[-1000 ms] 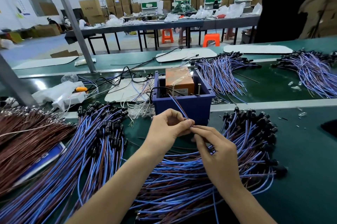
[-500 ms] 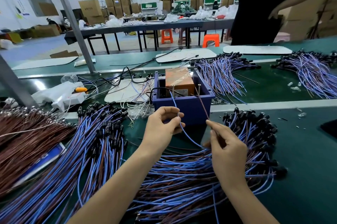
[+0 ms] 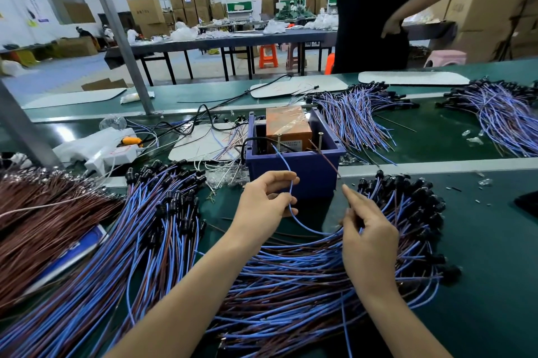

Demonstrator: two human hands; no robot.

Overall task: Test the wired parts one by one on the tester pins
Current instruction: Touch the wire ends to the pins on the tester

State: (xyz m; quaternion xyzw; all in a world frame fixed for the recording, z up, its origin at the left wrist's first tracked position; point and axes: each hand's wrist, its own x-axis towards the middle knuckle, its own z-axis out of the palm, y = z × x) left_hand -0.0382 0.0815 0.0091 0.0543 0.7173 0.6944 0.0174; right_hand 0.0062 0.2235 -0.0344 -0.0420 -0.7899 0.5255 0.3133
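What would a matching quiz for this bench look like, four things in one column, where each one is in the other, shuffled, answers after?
Things
1. blue wire
2. brown wire
3. orange block
4. pile of brown wires

Places
A. inside the blue box
B. far left on the bench
C. held in the right grip
D. held in the left grip

Pairs: 1-D, 2-C, 3-A, 4-B
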